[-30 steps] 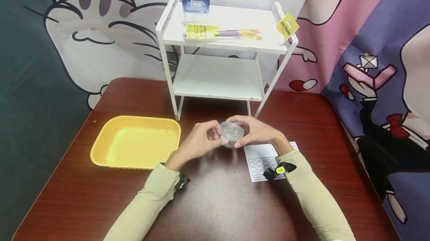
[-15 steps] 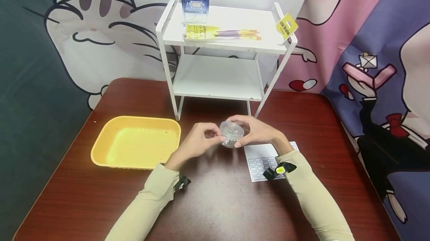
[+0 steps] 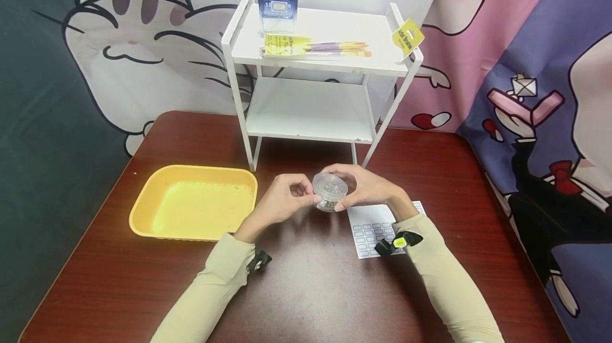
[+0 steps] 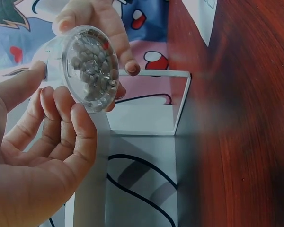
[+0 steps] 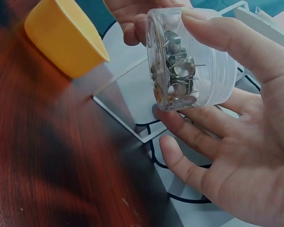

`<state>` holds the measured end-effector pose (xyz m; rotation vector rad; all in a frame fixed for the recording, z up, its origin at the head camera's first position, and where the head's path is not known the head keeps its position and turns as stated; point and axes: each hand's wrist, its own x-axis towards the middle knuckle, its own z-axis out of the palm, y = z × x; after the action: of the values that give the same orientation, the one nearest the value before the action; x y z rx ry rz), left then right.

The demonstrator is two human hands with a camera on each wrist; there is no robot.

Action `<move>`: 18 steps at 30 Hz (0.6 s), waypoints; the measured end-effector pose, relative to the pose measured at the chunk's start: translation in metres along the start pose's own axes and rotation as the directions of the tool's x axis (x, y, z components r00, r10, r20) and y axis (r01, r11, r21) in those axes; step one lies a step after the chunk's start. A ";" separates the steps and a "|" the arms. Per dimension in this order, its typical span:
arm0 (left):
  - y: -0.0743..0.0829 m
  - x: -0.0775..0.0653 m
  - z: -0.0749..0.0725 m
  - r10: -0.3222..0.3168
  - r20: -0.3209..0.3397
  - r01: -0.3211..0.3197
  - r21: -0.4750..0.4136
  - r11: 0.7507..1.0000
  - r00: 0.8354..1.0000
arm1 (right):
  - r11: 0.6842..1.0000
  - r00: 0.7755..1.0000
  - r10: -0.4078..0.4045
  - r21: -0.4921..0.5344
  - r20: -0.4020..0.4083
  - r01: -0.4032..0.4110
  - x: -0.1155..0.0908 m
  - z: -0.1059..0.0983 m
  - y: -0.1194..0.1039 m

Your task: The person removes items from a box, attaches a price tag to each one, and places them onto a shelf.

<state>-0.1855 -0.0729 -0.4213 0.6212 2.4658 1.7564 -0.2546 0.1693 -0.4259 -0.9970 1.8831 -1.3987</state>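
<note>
A small clear plastic jar (image 3: 330, 186) is held up over the table, tilted, with silvery thumbtacks (image 5: 180, 68) showing through its wall. My right hand (image 3: 368, 186) grips it from the right, thumb on one side and fingers on the other. At its left side is my left hand (image 3: 282, 202), fingers curled, with the thumb (image 4: 31, 80) against the jar's side wall and the fingertips right at its rim. A small whitish label (image 3: 322, 203) shows beside the left thumb, partly covered by it. In the left wrist view the jar's round end faces the camera.
A yellow tray (image 3: 193, 169) stands to the left. Under my right wrist lies a label sheet (image 3: 370, 226). Behind, a white two-tier shelf (image 3: 311, 106) carries a blue bottle (image 3: 278, 8) and a brush pack (image 3: 315, 46), with a yellow card (image 3: 408, 37) at its right corner.
My left fingers have shifted slightly on the jar's left side, and the thumb stays on the label area. The right hand and the jar have barely moved.
</note>
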 end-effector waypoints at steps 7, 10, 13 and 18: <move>0.000 -0.001 -0.005 -0.011 0.091 0.019 -0.092 0.996 0.996 | 0.999 0.998 -0.048 -0.009 0.051 0.049 -0.003 0.000 -0.007; -0.001 -0.002 -0.006 -0.008 0.124 0.021 -0.107 0.994 0.992 | 0.998 0.995 -0.068 -0.003 0.076 0.068 -0.004 0.000 -0.007; -0.001 -0.002 -0.007 0.000 0.132 0.015 -0.111 0.994 0.991 | 0.997 0.994 -0.079 -0.004 0.077 0.079 -0.004 0.000 -0.008; 0.001 -0.002 -0.008 0.011 0.138 0.006 -0.122 0.993 0.990 | 0.997 0.994 -0.082 -0.003 0.074 0.083 -0.006 0.000 -0.009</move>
<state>-0.1852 -0.0803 -0.4183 0.7093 2.2495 1.7835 -0.2497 0.1726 -0.4172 -1.1259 1.8118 -1.3838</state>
